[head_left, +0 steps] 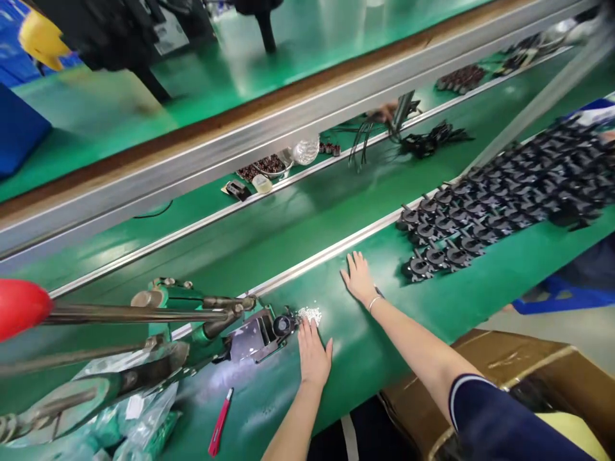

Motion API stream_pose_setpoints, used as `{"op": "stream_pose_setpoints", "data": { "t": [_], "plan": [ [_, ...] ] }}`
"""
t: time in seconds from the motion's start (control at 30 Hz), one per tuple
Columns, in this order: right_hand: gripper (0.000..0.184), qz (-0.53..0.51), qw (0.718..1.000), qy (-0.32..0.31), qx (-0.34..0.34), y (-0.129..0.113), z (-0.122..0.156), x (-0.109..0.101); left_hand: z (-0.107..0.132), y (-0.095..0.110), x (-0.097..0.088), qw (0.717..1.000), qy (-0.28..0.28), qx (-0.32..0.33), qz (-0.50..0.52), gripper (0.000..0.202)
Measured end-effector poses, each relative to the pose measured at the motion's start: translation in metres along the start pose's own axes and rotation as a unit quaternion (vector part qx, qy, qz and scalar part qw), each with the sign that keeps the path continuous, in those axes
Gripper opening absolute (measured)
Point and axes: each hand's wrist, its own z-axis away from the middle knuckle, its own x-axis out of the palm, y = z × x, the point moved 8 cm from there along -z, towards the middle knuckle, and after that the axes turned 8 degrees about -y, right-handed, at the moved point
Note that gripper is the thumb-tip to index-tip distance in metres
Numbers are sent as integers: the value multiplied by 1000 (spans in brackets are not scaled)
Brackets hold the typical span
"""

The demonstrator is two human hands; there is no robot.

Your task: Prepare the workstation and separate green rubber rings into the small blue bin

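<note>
In the head view, a worker in a navy sleeve (504,419) leans over a green worktop (375,339), both hands palm down. At lower centre, the left hand (314,358) is flat, fingers straight and close together, their tips at the lower edge of a patch of small bright pieces (311,314); whether anything lies under the fingers cannot be told. Just left of the patch, a black round part (282,325) sits at the front of a hand press (192,330). Right of centre, the right hand (359,278) rests unfolded and apparently holding nothing, well apart from the patch and near rows of black parts (480,205) at right. Pieces so tiny would likely scatter; light, level fingertips, drawing a few clear at a time, should serve best, with wrist and forearm kept off the loose patch.
</note>
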Motion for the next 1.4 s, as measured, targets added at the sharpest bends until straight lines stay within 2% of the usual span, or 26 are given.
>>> {"op": "stream_pose_setpoints", "data": {
  "t": [0.07, 0.2, 0.33, 0.5, 0.8, 1.1, 1.17, 1.3, 1.4],
  "plan": [
    [60, -12, 994, -69, -79, -17, -9, 16, -1, 0, 0, 1000, -4, -11, 1, 83],
    [55, -34, 949, -178, -256, -73, 6, 39, -1, 1, -1, 1000, -12, -5, 18, 82],
    [53, -35, 895, -239, -376, -115, 24, 58, 2, 0, -1, 999, -14, 8, 38, 80],
    [48, -23, 835, -267, -480, -141, 38, 78, 9, -3, 2, 999, -8, 4, 45, 78],
    [39, -13, 808, -254, -531, -149, 46, 86, 15, -3, 0, 998, -4, -4, 63, 71],
    [45, -16, 767, -270, -582, -130, 78, 80, 27, -4, -3, 995, 1, -18, 96, 71],
    [45, -21, 768, -273, -579, -128, 83, 76, 32, -5, -3, 995, -1, -18, 102, 71],
    [46, -24, 796, -268, -542, -132, 85, 74, 38, -6, -4, 993, -1, -17, 115, 70],
    [47, -25, 790, -268, -551, -140, 94, 78, 42, -9, -4, 992, 12, -21, 122, 70]
  ]
}}
